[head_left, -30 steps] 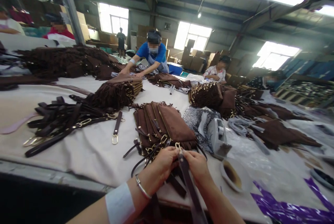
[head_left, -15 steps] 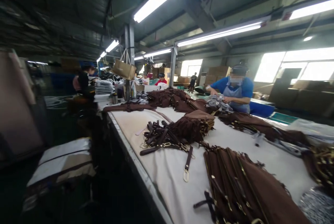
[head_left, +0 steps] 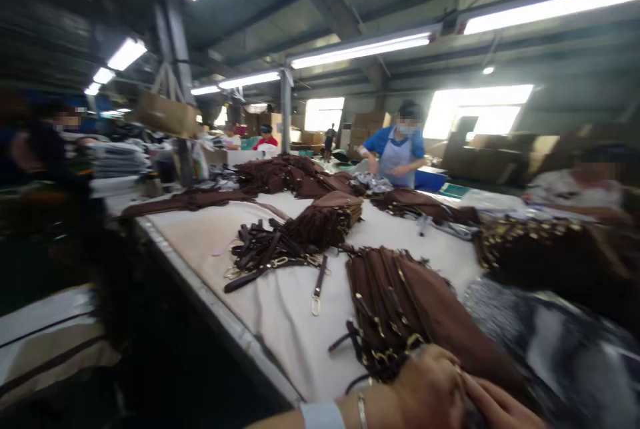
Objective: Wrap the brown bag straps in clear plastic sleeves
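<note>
At the bottom edge my left hand (head_left: 430, 386), with a bracelet and a pale cuff at the wrist, is closed, its fingers curled. My right hand (head_left: 497, 406) meets it from the right, fingers together and partly cut off by the frame. Something dark and blurred shows between them, too unclear to name. Just beyond both hands lies a row of brown fabric pouches (head_left: 430, 296) with brass zippers and clips. Farther off are a heap of dark brown wrist straps (head_left: 260, 249) with gold clasps and a single strap (head_left: 319, 282) lying apart.
A cream cloth covers the long table (head_left: 280, 329). More brown pouches (head_left: 325, 216) are stacked behind the straps, and others (head_left: 550, 249) at right beside clear plastic bags (head_left: 540, 329). One co-worker (head_left: 395, 152) in blue stands across the table; another person (head_left: 580, 182) is at right.
My view has swung right, so the table and pouches sit farther left. Both my hands have come into view at the bottom. A person and a pouch stack now show at right.
</note>
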### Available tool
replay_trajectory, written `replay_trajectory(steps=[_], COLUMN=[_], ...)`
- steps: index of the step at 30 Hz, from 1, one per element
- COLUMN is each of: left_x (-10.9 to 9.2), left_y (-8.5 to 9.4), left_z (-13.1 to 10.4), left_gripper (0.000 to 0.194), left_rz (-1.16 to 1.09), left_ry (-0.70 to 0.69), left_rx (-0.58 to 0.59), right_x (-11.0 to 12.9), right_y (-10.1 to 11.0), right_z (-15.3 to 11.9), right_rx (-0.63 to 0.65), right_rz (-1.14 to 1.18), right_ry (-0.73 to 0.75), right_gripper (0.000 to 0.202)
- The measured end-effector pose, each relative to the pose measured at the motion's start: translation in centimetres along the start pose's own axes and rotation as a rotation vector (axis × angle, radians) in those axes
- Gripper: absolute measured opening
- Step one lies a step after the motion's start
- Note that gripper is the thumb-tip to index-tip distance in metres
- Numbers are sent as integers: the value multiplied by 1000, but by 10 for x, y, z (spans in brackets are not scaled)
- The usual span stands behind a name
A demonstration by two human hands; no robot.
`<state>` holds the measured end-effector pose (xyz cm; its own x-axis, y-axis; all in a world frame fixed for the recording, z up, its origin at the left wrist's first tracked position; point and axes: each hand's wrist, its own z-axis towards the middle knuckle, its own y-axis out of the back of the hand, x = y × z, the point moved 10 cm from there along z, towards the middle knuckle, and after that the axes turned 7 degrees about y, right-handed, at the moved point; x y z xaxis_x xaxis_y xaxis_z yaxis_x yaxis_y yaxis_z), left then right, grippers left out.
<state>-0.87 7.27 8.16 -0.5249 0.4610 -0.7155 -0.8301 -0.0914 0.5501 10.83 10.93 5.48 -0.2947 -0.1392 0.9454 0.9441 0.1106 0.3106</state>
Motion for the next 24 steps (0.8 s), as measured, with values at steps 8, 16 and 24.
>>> replay_trajectory(steps=[8, 16, 24], left_x=[2, 13, 23], left_y=[5, 7, 14], left_z=[21, 17, -10], left_gripper=[14, 14, 23], left_rz=[-17, -55, -231], left_ry=[117, 212, 404], left_rx=[19, -137, -238], right_x=[-49, -49, -54], right_y=[-4, -26, -14], right_z=[-23, -84, -71], right_rx=[-114, 94, -53], right_rz=[312, 358, 355], right_ry=[-268, -383, -397], right_gripper=[45, 46, 27])
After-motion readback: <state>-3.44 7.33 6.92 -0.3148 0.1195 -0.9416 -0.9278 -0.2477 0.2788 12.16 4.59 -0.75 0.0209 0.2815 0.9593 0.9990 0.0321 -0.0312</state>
